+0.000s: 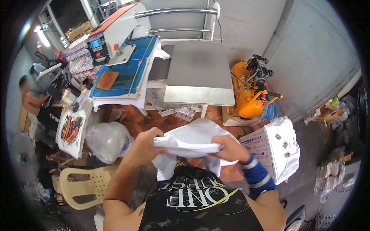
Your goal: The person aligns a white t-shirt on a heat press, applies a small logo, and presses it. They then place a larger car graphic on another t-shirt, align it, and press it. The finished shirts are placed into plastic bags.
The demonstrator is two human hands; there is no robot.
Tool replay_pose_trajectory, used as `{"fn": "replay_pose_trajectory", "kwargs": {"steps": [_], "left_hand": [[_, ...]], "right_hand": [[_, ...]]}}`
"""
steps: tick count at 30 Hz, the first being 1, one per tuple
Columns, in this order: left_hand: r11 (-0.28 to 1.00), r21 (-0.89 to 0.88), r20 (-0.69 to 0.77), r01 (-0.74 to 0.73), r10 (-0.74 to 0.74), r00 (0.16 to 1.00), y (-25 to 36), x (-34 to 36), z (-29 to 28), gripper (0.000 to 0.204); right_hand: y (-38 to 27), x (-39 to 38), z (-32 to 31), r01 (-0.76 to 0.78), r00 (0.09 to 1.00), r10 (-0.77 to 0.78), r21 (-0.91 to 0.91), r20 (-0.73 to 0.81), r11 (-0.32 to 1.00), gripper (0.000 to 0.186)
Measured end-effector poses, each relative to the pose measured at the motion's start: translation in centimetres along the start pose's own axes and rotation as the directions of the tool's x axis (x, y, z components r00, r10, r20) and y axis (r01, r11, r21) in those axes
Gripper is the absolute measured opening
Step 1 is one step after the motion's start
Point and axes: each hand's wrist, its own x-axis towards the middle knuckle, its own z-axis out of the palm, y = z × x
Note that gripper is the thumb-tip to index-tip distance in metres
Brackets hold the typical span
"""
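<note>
A white cloth (194, 134), perhaps a shirt, is stretched between my two hands in front of my chest, its lower part hanging in folds. My left hand (148, 145) grips one end of its bunched edge. At the other end my right hand (230, 149) is closed on the same edge; a blue wrap with pale bands covers that forearm. Beyond the cloth stands a heat press with a bare grey metal plate (200, 65). To its left lies a blue board (133, 61) with a small orange-brown square (107, 80) on it, under the press's control head (98, 50).
An orange air compressor (246, 92) stands right of the press. Cartons (256, 148) topped with white printed cloth (285, 148) are near my right. At left are a cream plastic chair (83, 183), a filled clear bag (108, 140), a printed white sheet (71, 129) and another person (32, 100).
</note>
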Motion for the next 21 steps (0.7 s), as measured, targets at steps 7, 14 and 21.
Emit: {"fn": "replay_pose_trajectory", "kwargs": {"steps": [7, 14, 21], "left_hand": [[0.966, 0.076, -0.429, -0.246, 0.254, 0.867, -6.4, 8.9, -3.4, 0.024], [0.831, 0.436, -0.576, -0.344, 0.552, 0.603, -9.5, 8.8, -15.0, 0.016], [0.887, 0.432, -0.393, -0.163, 0.348, 0.851, -4.7, 32.0, -27.7, 0.040]], "right_hand": [[-8.2, -1.3, -10.7, -0.373, 0.921, 0.367, -0.026, -0.128, 0.927, 0.025], [-8.8, -6.3, -18.7, -0.186, 0.881, 0.032, -0.283, -0.473, 0.941, 0.027], [-10.6, 8.5, -36.1, -0.576, 0.777, -0.124, -0.777, -0.617, 0.256, 0.030]]}}
